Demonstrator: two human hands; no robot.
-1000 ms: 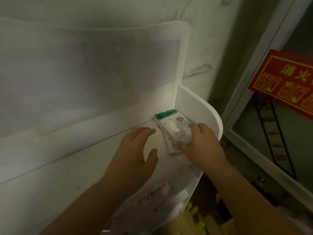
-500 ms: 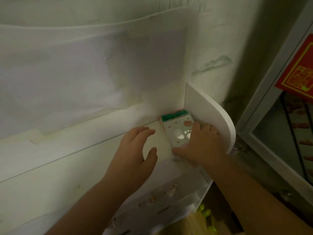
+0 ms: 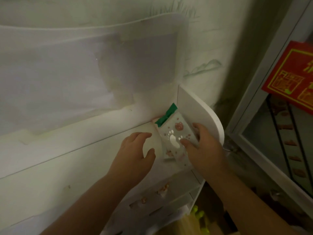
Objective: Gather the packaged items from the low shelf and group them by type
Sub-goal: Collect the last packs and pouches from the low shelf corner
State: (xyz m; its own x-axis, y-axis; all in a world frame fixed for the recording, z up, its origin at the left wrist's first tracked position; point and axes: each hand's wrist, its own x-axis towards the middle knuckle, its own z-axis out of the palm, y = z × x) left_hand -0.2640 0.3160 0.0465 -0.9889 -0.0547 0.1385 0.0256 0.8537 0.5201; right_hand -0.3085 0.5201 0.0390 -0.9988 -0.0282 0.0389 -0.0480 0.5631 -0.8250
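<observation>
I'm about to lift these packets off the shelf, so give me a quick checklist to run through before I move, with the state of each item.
1. Right hand grips the paw-print packet, thumb on its face, fingers at its right edge: ok.
2. Left hand free to support, open beside the packet and holding nothing: ok.
3. Green-edged packet underneath is caught in the same grip: cannot tell.
4. Room to pull out past the shelf's side panel, which sits close against the right hand: not ok, tight.
5. Number of packets in the stack: cannot tell.
</observation>
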